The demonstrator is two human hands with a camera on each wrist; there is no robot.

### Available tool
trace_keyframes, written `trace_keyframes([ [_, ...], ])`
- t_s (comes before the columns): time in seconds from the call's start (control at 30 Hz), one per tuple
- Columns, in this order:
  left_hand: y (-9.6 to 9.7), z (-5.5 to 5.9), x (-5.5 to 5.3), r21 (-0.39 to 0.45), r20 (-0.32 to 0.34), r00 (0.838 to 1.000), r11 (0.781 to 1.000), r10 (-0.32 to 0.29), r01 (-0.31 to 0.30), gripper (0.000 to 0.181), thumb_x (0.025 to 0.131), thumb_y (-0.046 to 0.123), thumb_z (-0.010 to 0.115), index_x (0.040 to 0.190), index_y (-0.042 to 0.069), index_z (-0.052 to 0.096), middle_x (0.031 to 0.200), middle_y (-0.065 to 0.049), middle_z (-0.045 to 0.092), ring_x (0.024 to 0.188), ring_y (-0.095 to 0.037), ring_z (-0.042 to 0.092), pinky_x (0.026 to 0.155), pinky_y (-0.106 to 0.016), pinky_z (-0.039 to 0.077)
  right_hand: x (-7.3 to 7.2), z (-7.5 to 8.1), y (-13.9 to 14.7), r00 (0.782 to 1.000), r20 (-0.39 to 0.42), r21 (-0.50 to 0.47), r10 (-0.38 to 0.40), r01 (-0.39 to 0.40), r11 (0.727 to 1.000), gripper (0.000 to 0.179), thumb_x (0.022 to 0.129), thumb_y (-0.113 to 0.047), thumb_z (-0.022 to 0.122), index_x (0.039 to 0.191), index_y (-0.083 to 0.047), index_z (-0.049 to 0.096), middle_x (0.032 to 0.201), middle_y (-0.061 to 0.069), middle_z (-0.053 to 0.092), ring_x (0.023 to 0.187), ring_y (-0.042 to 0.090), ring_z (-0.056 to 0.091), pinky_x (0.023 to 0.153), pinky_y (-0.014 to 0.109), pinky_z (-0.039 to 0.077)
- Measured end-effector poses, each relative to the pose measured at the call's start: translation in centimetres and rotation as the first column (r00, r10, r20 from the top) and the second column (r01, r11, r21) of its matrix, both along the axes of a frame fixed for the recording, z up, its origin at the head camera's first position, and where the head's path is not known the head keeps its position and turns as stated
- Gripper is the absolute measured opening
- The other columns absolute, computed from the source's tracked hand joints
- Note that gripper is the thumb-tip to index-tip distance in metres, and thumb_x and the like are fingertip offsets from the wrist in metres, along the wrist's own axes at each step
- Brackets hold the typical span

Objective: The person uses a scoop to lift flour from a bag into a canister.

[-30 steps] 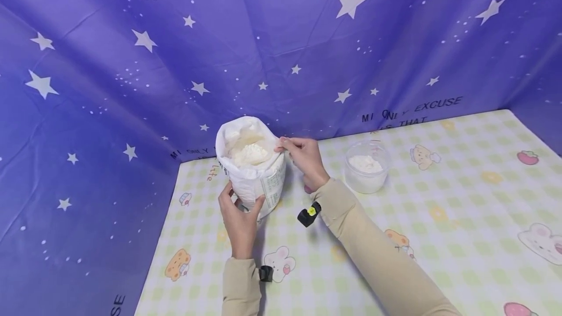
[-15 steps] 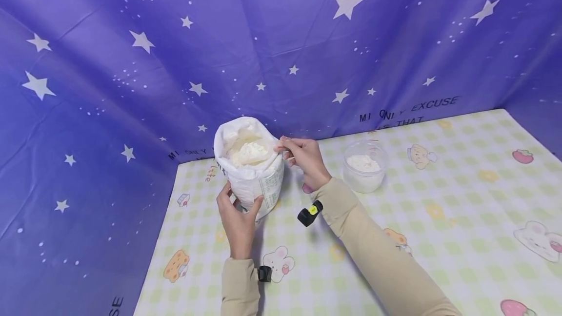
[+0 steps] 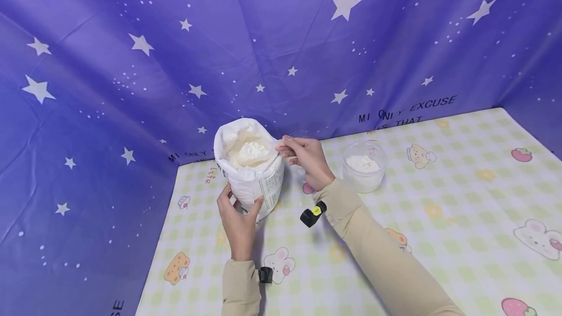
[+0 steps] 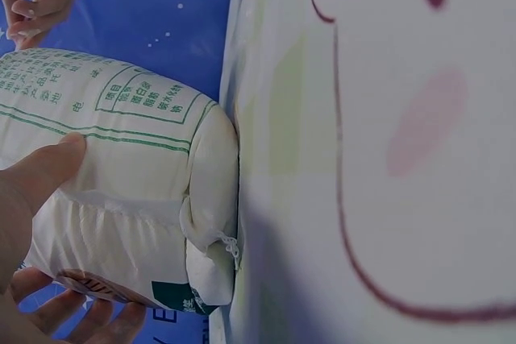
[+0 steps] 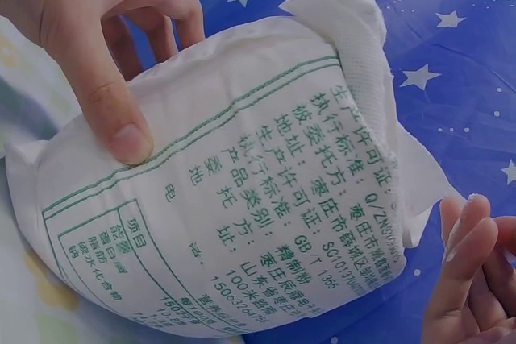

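Observation:
A white cloth flour bag (image 3: 259,189) with green print stands on the table, its mouth wide and turned toward me. White flour (image 3: 252,152) fills much of it. My left hand (image 3: 238,221) grips the bag low on its near side; in the left wrist view the thumb (image 4: 52,171) presses the printed face while the fingers reach round the other side. At the bag's right rim, my right hand (image 3: 309,160) pinches a pulled-out corner of the cloth between thumb and index finger. White powder shows on those fingertips (image 5: 476,203) in the right wrist view.
A clear round plastic tub (image 3: 364,179) holding flour stands right of the bag, just beyond my right sleeve (image 3: 373,238). A green-checked cloth (image 3: 461,267) with cartoon prints covers the table. A blue star-patterned curtain (image 3: 263,38) hangs close behind the bag.
My right hand keeps its pinch on the rim, while its wrist has shifted slightly right and its lower fingers have spread a little. The left hand and the bag look nearly unchanged.

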State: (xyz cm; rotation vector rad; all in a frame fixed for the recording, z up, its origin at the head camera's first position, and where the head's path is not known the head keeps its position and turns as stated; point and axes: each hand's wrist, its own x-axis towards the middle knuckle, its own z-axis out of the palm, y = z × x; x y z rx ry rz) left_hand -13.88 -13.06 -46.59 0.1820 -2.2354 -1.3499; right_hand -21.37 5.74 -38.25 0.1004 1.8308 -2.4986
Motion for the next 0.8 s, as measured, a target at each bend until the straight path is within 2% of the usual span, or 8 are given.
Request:
trace_keyframes([
  [0.53, 0.0, 0.1, 0.0, -0.015, 0.009, 1.000, 1.000, 0.012, -0.012, 0.084, 0.072, 0.009, 0.088, 0.141, 0.001, 0.040, 0.136, -0.016, 0.046, 0.127, -0.028, 0.047, 0.105, -0.037, 0.052, 0.3, 0.1, 0.5, 1.000, 0.022, -0.033, -0.011, 0.012, 0.999, 0.039, 0.098, -0.026, 0.063, 0.119, 0.006, 0.067, 0.085, -0.004, 0.075, 0.072, 0.005, 0.062, 0.057, 0.012, 0.050],
  [0.8, 0.0, 0.1, 0.1, -0.011, 0.011, 1.000, 1.000, 0.009, -0.008, 0.084, 0.073, 0.010, 0.088, 0.141, 0.002, 0.040, 0.135, -0.016, 0.046, 0.127, -0.028, 0.046, 0.105, -0.038, 0.051, 0.6, 0.4, 1.7, 0.999, 0.028, -0.084, -0.026, 0.028, 0.996, 0.032, 0.098, -0.026, 0.064, 0.115, 0.000, 0.069, 0.089, -0.002, 0.075, 0.074, 0.006, 0.062, 0.057, 0.012, 0.049],
])
